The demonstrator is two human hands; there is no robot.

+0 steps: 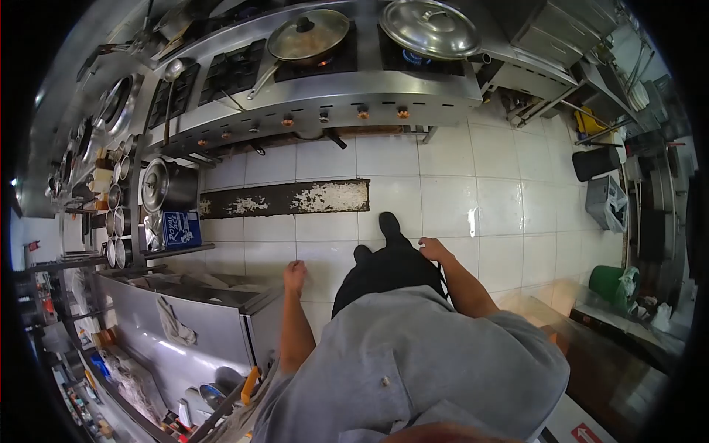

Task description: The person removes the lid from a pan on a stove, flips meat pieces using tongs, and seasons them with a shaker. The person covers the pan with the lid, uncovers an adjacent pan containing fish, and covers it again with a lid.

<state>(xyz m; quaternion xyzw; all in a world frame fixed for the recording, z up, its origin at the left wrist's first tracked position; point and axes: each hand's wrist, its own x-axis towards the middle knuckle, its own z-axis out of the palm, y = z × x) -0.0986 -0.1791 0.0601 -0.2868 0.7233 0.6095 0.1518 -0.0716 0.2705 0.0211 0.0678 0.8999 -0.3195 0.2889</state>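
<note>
My left hand (pixel 295 277) hangs low over the tiled floor, near the corner of a steel counter (pixel 185 325). Its fingers are curled in and nothing shows in them. On the other side, my right hand (pixel 435 249) hangs beside my dark trousers, also with curled fingers and no object visible. Both hands are apart from any surface. Ahead on the stove (pixel 310 96) sit a pan with a glass lid (pixel 309 37) and a large pot or pan under a domed metal lid (pixel 430 28). A blue flame shows beneath the metal-lidded one.
A dark, worn strip (pixel 284 199) crosses the white floor tiles. To the left stand a lidded stock pot (pixel 170 184) and a blue tin (pixel 181 229). A lined grey bin (pixel 607 203) and a green bin (pixel 609 283) are at the right. A ladle (pixel 172 81) lies across the stove's left end.
</note>
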